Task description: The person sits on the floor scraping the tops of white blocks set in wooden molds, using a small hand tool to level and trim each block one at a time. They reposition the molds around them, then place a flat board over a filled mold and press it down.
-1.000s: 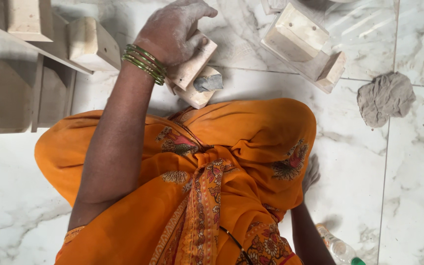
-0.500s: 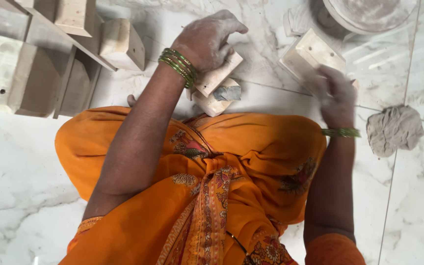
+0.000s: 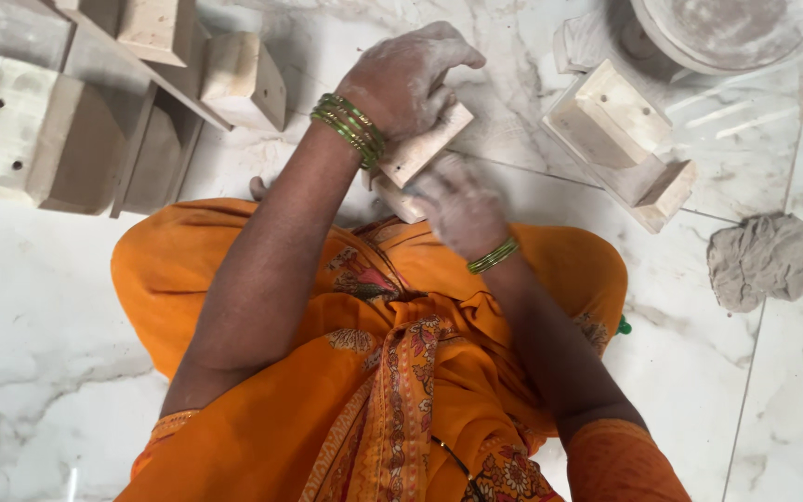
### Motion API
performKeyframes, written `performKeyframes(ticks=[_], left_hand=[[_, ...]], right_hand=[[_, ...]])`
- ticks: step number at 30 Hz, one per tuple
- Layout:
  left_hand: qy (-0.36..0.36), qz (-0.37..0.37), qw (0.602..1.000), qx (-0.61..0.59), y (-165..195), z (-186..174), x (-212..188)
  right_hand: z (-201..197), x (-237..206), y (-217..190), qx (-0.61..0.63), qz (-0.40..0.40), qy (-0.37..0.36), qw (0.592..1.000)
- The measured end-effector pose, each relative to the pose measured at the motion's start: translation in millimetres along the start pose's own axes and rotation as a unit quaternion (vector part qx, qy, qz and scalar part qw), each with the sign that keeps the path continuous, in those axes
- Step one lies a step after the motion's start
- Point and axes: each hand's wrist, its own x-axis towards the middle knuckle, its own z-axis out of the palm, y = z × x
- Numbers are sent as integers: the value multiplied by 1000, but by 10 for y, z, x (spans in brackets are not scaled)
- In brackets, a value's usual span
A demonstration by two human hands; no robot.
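Left hand (image 3: 408,82) curled in a closed grip, right hand (image 3: 462,206) just beneath, blurred.

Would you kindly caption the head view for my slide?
Seated on marble floor, left hand grips a wooden mould block; right hand presses against it.

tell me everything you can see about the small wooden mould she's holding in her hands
The wooden mould is a pale, flat rectangular block, dusted with grey-white clay, tilted above the orange cloth of the lap. The left hand covers its top, the right hand meets its lower part and looks motion-blurred. A second pale piece seems to sit beneath it. Its inner face is hidden.
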Motion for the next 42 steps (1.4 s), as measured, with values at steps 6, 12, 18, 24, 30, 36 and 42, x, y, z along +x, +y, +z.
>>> performKeyframes(ticks=[6, 12, 18, 24, 30, 36, 42], left_hand=[[13, -9, 1000, 13, 78, -42, -36], [3, -48, 999, 8, 129, -53, -20], [4, -46, 999, 17, 134, -36, -20], [4, -37, 999, 3, 102, -50, -25], [22, -46, 999, 4, 114, -13, -45], [1, -43, 999, 9, 95, -33, -21], [14, -64, 998, -1, 132, -20, -34]], right_hand=[[61, 66, 79, -101, 101, -158, 977], [229, 108, 283, -239, -31, 37, 970], [287, 22, 397, -185, 48, -19, 981], [349, -113, 328, -115, -123, 46, 985], [492, -99, 353, -180, 20, -18, 983], [588, -33, 439, -140, -132, 33, 981], [608, 23, 451, -188, -17, -66, 980]])
